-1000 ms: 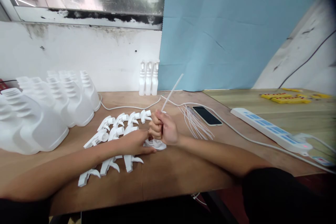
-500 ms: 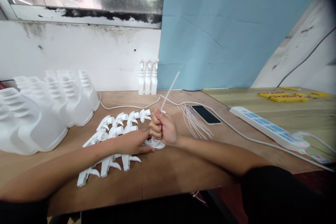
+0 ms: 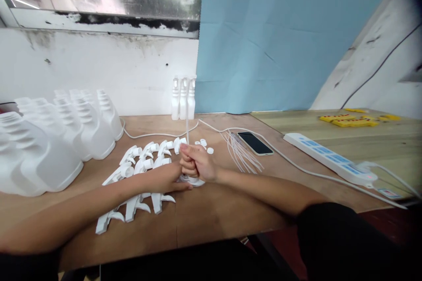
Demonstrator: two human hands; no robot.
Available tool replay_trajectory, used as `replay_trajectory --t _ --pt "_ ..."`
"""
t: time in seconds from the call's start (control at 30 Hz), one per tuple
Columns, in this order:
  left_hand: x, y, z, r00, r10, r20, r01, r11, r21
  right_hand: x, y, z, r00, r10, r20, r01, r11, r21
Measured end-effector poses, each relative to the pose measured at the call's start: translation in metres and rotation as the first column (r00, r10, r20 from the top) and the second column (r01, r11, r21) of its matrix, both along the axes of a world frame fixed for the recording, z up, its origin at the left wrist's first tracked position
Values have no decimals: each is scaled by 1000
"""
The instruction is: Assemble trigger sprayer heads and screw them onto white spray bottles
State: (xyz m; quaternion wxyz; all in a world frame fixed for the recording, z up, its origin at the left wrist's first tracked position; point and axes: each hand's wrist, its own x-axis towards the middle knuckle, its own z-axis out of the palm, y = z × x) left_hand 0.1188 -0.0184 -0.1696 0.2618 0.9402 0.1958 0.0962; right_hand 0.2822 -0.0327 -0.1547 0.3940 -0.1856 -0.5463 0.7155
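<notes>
Wooden table [image 3: 211, 224] under a streaked window, white wall and a blue sheet behind. At the middle of the table the right hand [image 3: 198, 164] is closed in a fist around a thin white tube [image 3: 187, 118], which stands almost upright, its long axis running from the fist straight up toward the far wall, the top end free in the air. Below the fist sits a white spray head [image 3: 193, 180], flat on the wood, partly hidden by both hands; whether the tube's lower end is seated in it I cannot tell. The left hand [image 3: 166, 180] lies low and flat beside it, fingers extended and touching the spray head from the left, nothing gripped that I can see. Both hands meet at the same spot; the right is on the tube, the left on the head. Just left and behind lie loose spray heads [image 3: 145, 162] in rows, some under the left forearm, reaching down to the near edge of the table. A few small white caps [image 3: 204, 145] sit just beyond the fist. To the right, near but apart, a fan of spare tubes [image 3: 242, 153], then a dark phone [image 3: 255, 143] and a white cable [image 3: 296, 167] running to a power strip [image 3: 326, 158]. Far left, a crowd of big white bottles [image 3: 66, 136]; at the wall, three finished spray bottles [image 3: 182, 99]. Bare wood lies in front of the hands toward the near edge, and above the tube the air is open; the left side is crowded.
</notes>
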Motion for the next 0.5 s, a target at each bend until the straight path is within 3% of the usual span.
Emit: replay_trajectory --t 0.17,0.27,0.33,0.4,0.43,0.5 --pt "2 1 5 986 164 30 -159 979 -125 1 11 17 985 -25 169 16 998 55" --pt "3 2 18 966 256 20 -242 933 -267 13 23 35 913 -226 341 114 941 318" --pt "1 3 29 951 309 29 -284 905 -317 25 29 47 793 -495 356 213 772 598" --pt "-2 5 39 931 359 72 -314 884 -347 39 33 58 692 -678 250 195 509 838" --pt "-3 6 44 913 395 98 -335 867 -369 44 33 64 679 -703 212 100 375 922" --pt "-7 6 51 872 469 139 -364 813 -455 52 30 72 697 -670 255 -224 135 965"
